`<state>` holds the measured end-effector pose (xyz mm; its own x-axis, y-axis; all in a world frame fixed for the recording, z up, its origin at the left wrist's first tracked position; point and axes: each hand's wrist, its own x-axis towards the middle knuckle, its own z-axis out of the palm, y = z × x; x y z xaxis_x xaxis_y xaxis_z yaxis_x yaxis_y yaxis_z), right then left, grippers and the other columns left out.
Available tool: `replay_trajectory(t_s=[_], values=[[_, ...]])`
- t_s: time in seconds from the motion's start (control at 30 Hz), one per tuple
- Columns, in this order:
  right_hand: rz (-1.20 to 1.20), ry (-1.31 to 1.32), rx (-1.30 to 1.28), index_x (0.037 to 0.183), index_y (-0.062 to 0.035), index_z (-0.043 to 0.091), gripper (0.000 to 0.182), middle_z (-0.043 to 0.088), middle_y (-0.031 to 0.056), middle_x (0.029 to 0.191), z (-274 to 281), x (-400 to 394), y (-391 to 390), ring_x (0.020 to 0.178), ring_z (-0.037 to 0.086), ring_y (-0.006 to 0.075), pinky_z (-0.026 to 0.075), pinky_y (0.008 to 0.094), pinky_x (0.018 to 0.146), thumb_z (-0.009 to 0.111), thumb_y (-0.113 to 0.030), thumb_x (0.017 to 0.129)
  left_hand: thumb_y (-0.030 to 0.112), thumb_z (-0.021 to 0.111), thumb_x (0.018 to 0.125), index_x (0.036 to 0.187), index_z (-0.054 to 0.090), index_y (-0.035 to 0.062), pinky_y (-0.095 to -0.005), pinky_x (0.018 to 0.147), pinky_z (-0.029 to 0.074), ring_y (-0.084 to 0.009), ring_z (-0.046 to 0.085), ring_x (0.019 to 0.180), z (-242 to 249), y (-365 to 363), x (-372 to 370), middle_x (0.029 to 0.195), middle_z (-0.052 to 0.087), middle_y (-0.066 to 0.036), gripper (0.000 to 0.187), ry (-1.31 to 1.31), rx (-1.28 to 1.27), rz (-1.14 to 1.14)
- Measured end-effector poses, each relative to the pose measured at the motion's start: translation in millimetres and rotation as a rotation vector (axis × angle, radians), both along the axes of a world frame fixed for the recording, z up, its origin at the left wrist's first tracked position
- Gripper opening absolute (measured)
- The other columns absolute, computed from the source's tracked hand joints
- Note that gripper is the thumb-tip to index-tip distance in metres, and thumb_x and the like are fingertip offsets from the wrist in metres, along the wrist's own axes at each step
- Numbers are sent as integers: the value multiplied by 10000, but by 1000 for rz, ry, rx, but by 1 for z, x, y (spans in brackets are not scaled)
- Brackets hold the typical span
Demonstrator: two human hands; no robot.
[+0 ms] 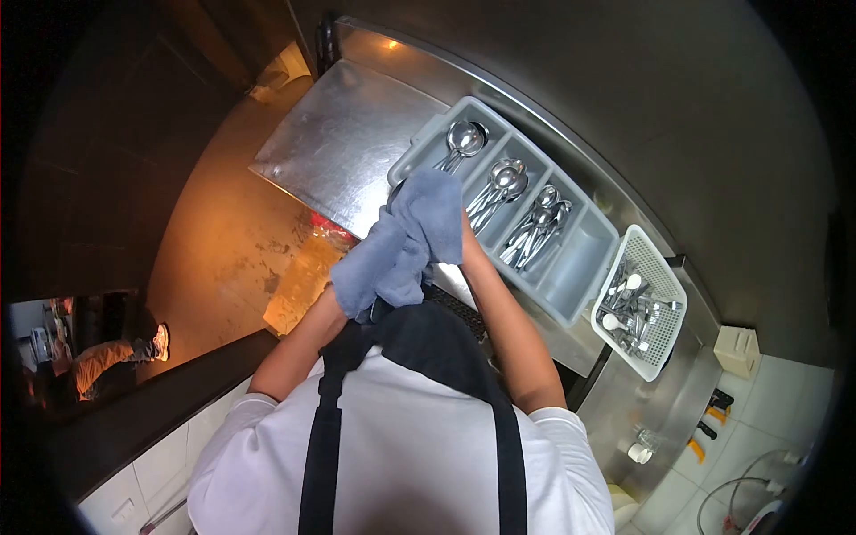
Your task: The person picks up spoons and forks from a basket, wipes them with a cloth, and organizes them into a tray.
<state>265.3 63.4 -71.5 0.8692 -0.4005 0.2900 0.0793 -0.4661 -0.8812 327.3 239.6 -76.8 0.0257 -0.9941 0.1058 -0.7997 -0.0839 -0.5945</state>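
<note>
Room over steel counter (357,125), 3 dividers (563,245) crossing tray (584,263)

left grip, right grip hidden by cloth (406,236), fingers unseen

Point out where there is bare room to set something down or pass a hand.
The widest bare patch is the steel counter beside the grey tray, opposite the white basket. The tray's end compartment, between the small spoons and basket, is bare too. The other three compartments and the basket are crowded with cutlery; the blue cloth hides one tray corner.
</note>
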Motion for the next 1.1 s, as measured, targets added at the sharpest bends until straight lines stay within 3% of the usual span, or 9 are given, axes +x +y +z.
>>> replay_trajectory(t_s=[0.17, 0.33, 0.57, 0.7, 0.77, 0.83, 0.97, 1.0, 1.1], values=[[-288, 77, 315, 1185, 18, 606, 310, 681, 90, 1037, 7, 1, -27, 956, 650, 160, 545, 298, 771, 618, -134, 916, 55, 555, 821, 880, 611, -4, -392, 714, 495, -285, 568, 826, 62, -12, -13, 856, 564, -139, 101, 445, 116, 254], [-393, -193, 558, 1258, -6, 556, 324, 648, 97, 1117, -43, -5, -34, 934, 658, 178, 558, 308, 775, 563, -176, 982, 55, 608, 732, 867, 628, -41, -412, 708, 492, -333, 522, 839, 53, -20, -26, 943, 543, -220, 167, 1094, -540, 372], [-268, -140, 1023, 1363, -72, 465, 395, 558, 79, 1280, 4, -11, -22, 1156, 568, 187, 493, 332, 960, 518, -247, 1012, 120, 652, 814, 1093, 493, 13, -486, 720, 477, -456, 605, 865, 84, -14, -45, 888, 597, -276, 339, 1169, -657, 327], [-264, -294, 1298, 1375, -87, 436, 403, 547, 66, 1267, -12, 5, 3, 1125, 567, 196, 483, 338, 961, 498, -283, 1028, 82, 603, 837, 1058, 569, 1, -472, 721, 486, -407, 621, 862, 88, -24, -47, 917, 616, -241, 237, 1421, -733, 724], [-208, -224, 1468, 1296, -83, 502, 315, 581, 58, 1155, -13, 1, 25, 1021, 595, 200, 524, 342, 879, 505, -236, 1021, 110, 642, 736, 880, 621, 33, -402, 692, 496, -314, 627, 867, 72, -14, -29, 902, 622, -183, 164, 815, -364, 393], [-153, -104, 575, 1236, -73, 544, 268, 595, 65, 1129, -29, 1, 51, 1001, 600, 195, 515, 332, 864, 532, -197, 999, 137, 663, 695, 794, 651, 65, -362, 664, 502, -252, 637, 808, 26, -1, -8, 846, 628, -134, 123, 624, -257, 306], [-91, -116, 55, 812, -71, 660, 68, 602, 142, 841, -5, -6, 60, 821, 607, 305, 493, 353, 712, 611, -103, 779, 48, 572, 796, 813, 644, 50, -367, 613, 502, -265, 641, 656, 43, 2, -5, 704, 626, -131, 74, 727, -115, 432], [-150, -1, -411, 859, -60, 665, 86, 617, 137, 851, -9, -2, 49, 764, 611, 298, 502, 358, 678, 613, -91, 797, 104, 589, 783, 814, 647, 80, -349, 620, 498, -238, 633, 617, -4, 5, 2, 671, 609, -91, 71, 649, -150, 391], [-130, 153, 709, 876, -62, 675, 112, 635, 140, 860, 16, -1, 22, 738, 616, 308, 504, 384, 639, 630, -119, 792, 176, 585, 798, 841, 633, 114, -328, 654, 495, -211, 627, 611, 48, 1, -8, 703, 600, -68, 89, 604, 42, 397]])
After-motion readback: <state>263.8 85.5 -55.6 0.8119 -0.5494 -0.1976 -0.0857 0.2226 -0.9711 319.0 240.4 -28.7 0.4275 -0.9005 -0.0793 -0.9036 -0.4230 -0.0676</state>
